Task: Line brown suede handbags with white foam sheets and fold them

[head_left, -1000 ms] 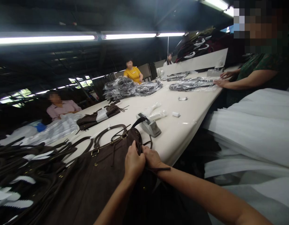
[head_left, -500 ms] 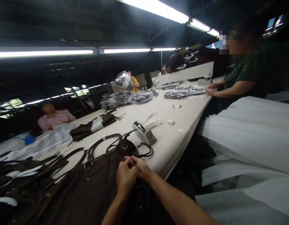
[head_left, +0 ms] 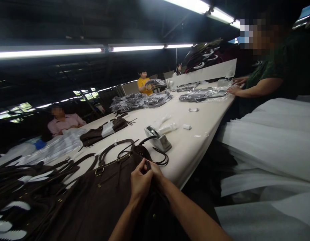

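Observation:
A dark brown handbag (head_left: 104, 197) with brass-coloured rings and looped handles lies across the near table end. My left hand (head_left: 140, 177) is closed, pinching a dark strip at the bag's upper right corner. Close against it, my right hand (head_left: 156, 172) is closed on the same corner, its fingertips partly hidden behind the left. Just beyond my hands are a round-ended flap (head_left: 142, 151) with an eyelet and a loop of thin dark cord (head_left: 163, 160). A grey tape dispenser (head_left: 158, 140) stands behind that corner.
More brown bags (head_left: 16, 190) with white paper pieces lie at left. Another bag (head_left: 104, 130) and several plastic-wrapped bundles (head_left: 142, 100) rest farther up the table (head_left: 192, 140). White sheets (head_left: 270, 134) are stacked at right. A co-worker's hands (head_left: 235, 88) touch a wrapped bundle; other people sit or stand beyond.
My hands stay at the bag's corner, and the dark strip now shows raised between my fingers. The view has shifted slightly. The person in yellow has lowered a wrapped bundle.

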`<state>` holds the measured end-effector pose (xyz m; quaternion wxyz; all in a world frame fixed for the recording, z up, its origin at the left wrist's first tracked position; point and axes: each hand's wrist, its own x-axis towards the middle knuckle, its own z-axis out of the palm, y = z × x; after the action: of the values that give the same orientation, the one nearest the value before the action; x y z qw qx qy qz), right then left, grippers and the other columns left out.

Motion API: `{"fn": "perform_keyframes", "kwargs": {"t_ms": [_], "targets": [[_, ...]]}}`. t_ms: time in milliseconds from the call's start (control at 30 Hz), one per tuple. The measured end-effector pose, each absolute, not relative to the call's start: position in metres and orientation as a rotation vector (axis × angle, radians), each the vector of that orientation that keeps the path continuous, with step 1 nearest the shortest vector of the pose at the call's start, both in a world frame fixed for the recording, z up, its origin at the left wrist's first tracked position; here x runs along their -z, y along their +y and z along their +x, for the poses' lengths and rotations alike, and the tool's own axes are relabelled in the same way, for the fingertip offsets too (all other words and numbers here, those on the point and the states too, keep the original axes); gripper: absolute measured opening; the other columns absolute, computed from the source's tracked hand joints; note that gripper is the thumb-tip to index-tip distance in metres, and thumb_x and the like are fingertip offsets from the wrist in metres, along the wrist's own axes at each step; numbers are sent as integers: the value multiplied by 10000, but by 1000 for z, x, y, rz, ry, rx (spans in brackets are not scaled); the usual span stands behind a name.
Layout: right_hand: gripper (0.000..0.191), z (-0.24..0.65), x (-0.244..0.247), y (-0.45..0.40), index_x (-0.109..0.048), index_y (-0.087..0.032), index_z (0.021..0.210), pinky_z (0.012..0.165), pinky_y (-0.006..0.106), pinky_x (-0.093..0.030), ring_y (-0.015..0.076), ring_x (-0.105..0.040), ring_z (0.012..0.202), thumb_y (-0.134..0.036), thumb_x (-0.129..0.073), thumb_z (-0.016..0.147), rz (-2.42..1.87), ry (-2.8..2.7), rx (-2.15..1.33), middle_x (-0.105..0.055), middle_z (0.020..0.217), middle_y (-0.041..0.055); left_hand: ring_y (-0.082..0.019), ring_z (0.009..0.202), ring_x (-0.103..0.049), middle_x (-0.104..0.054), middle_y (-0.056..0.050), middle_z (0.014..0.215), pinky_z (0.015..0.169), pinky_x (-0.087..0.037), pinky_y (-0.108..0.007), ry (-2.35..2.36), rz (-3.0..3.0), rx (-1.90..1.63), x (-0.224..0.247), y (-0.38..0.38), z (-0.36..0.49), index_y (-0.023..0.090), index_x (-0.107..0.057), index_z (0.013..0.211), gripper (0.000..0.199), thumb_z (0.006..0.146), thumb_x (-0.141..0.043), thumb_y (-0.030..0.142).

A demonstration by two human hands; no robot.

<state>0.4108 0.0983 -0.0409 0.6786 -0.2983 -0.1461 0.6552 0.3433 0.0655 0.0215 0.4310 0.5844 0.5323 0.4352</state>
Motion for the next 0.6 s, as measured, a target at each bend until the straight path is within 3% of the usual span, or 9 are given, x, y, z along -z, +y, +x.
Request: {"fn": "perform_keyframes", "kwargs": {"t_ms": [100,233,300,400,433,500,600], "targets": [[83,415,34,83,-611,-146,646,599,267,-492,161,-598,572,-150,-581,723,-639,-299,-1625,-572,508,-9,-41,493,-376,-457,76,636,490,-344,-182,1281,1453,-1020,-23,81,344,41,-642,1183,674,524,-633,183],[117,422,26,59,-642,-132,820,666,311,-525,190,-648,665,-193,-542,815,-445,-150,-1789,-670,657,42,-46,485,-394,-463,74,633,474,-341,-183,1156,1522,-930,-21,92,339,100,-660,1169,659,524,-683,229],[146,423,25,53,-641,-132,862,676,300,-531,179,-651,677,-196,-510,856,-346,-57,-1776,-683,692,45,-79,516,-458,-508,50,655,494,-392,-208,1133,1576,-918,-19,97,333,127,-656,1174,629,581,-692,336],[136,420,27,53,-650,-133,914,651,225,-518,121,-626,630,-135,-535,841,-338,-11,-1633,-672,681,13,-205,800,-616,-624,-73,908,724,-525,-347,1244,1653,-1043,-13,107,321,108,-533,1292,628,787,-501,479],[163,419,28,55,-654,-137,943,638,202,-508,103,-614,610,-106,-553,819,-362,-16,-1595,-666,673,-1,-253,994,-603,-611,-131,1076,877,-501,-408,1299,1686,-1100,-10,110,318,92,-469,1339,633,831,-441,469],[236,417,28,64,-658,-151,988,639,185,-502,90,-608,610,-74,-582,778,-439,-49,-1535,-662,676,-21,-294,1315,-408,-459,-199,1373,1118,-308,-461,1370,1775,-1150,-4,115,316,71,-387,1391,633,871,-403,431],[221,418,25,80,-678,-163,955,751,221,-515,125,-645,757,-95,-626,751,-599,-176,-1451,-683,726,-23,-250,1461,-163,-261,-159,1556,1206,-104,-417,1347,1926,-1056,7,116,325,91,-323,1448,643,910,-377,439]]}}
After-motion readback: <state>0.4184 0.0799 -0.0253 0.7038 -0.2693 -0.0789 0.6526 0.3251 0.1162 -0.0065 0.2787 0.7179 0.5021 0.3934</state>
